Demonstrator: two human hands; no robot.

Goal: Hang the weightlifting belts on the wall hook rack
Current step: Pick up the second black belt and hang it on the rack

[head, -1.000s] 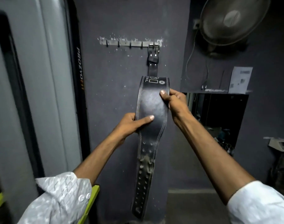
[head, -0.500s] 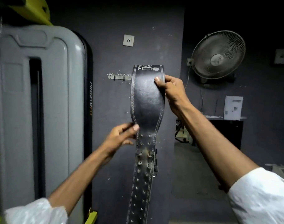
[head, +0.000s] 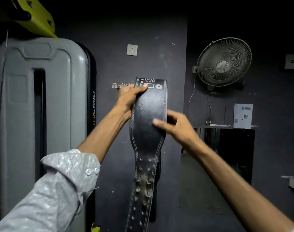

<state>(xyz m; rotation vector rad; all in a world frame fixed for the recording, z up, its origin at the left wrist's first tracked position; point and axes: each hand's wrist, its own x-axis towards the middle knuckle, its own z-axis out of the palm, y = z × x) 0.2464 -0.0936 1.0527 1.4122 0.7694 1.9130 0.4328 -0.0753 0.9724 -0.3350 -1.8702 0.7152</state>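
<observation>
Head view.
Belt [head: 148, 114]: black leather, white stitching, hanging folded at centre against the dark wall; top edge at 12 o'clock covers most of the rack; punched tail runs to 6 o'clock.
Rack [head: 117, 85]: metal strip, only its left end showing at 9 o'clock of the belt top.
Left hand [head: 128, 99]: grip clamped on the belt's upper left edge, thumb across the front.
Right hand [head: 177, 127]: blurred, at 3 o'clock of the belt; fingers apart, thumb on the face, no firm hold evident.
Fan [head: 224, 63]: at 2 o'clock.
Step, judged: settling the belt on its hook. Next: check it seats, then release.
</observation>
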